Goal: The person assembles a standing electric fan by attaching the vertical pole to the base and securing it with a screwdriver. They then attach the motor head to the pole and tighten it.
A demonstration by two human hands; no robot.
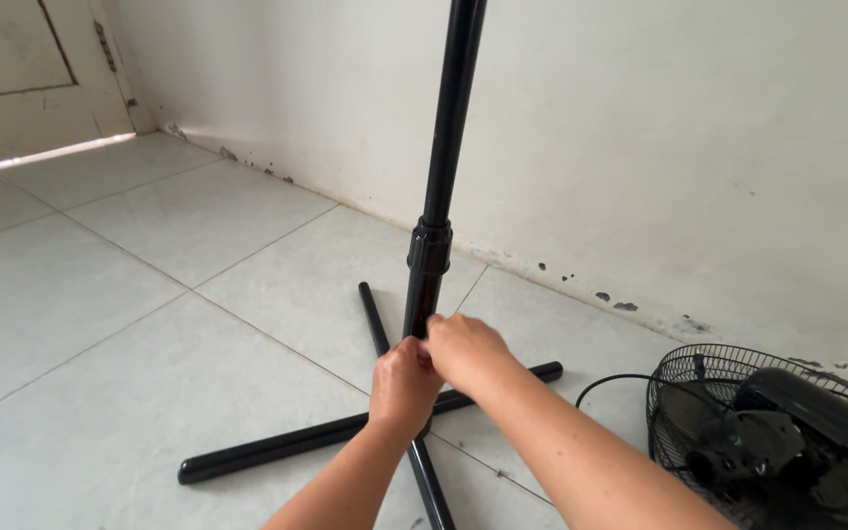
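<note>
1. the pole (441, 167) above the fingers is glossy black.
2. the crossed base bars (277, 447) below them are black.
3. the fan head (772, 437) right of them is black.
4. the floor tiles (149, 294) are pale grey-white.

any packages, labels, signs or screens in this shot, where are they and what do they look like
None in view: no package, label, sign or screen shows.
What is there: both hands, left hand and right hand, at the base of an upright black pole on a black cross base, tiled floor, and a black fan head lying at the right by the wall.
</note>
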